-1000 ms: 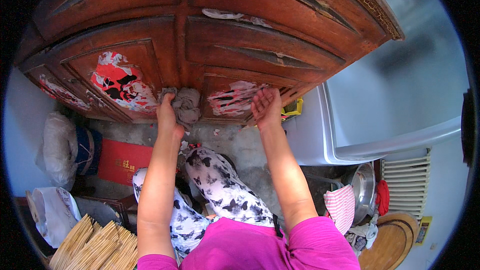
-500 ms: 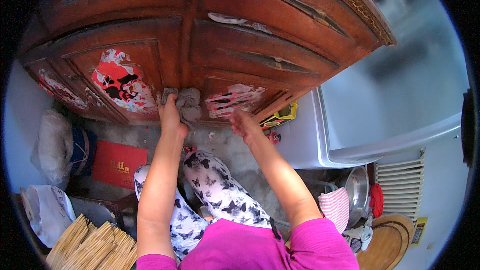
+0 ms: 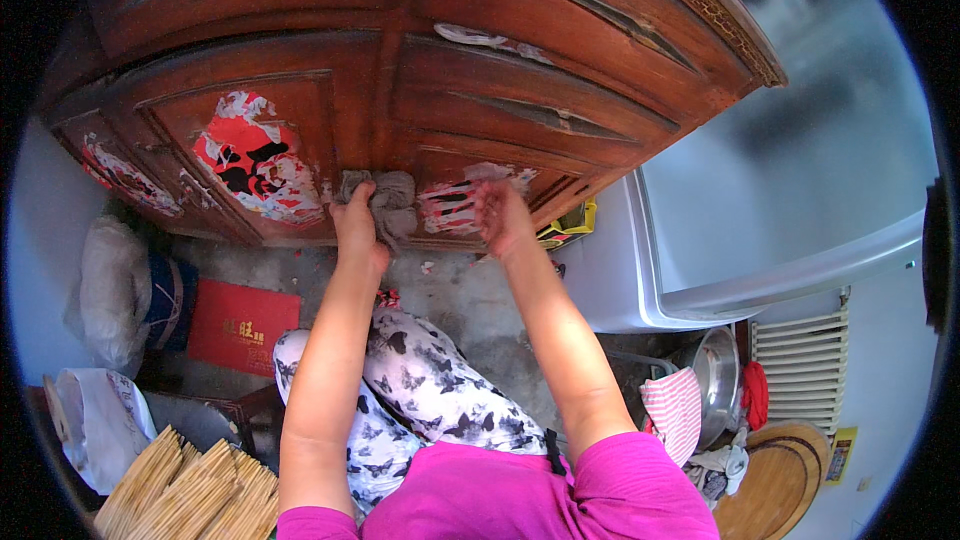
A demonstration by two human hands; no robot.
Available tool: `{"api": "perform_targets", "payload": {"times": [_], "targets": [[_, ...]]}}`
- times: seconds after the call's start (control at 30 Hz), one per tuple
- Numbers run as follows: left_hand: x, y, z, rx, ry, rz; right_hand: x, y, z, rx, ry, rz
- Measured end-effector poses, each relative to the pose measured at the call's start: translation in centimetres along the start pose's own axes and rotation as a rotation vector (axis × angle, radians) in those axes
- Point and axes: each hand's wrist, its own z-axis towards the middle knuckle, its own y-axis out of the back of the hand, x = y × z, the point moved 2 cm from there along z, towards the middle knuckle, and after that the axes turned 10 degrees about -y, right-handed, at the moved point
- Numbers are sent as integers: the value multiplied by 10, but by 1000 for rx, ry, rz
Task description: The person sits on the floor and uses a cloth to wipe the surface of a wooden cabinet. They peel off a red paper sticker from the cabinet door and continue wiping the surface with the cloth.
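Grey cloth (image 3: 394,202) in left hand (image 3: 358,224)

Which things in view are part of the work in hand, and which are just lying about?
In hand:
- grey cloth, touched by the left hand
- torn red-and-white paper on the wooden cabinet, beside the right hand

Lying about:
- bundled thin sticks
- metal basin
- pink-striped cloth
- round wooden board
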Motion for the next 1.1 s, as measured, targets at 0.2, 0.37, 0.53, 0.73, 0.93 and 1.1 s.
{"api": "perform_targets", "payload": {"times": [0.2, 0.37, 0.53, 0.73, 0.93, 1.1], "targets": [[-2, 9, -30, 110, -21, 168, -70, -49, -56, -9, 221, -217], [-2, 2, -63, 510, 171, 406, -97, -51, -65, 79, 493, -221], [-38, 0, -66, 335, -54, 495, -49, -22, -90, -448, 1113, -563], [-40, 6, -60, 196, -12, 286, 16, -9, -59, -747, 1754, -901], [-31, 7, -51, 182, 7, 297, -69, 53, 44, -728, 1498, -1085], [-28, 8, -46, 170, 51, 303, -99, 99, 37, -543, 1095, -1059]]}}
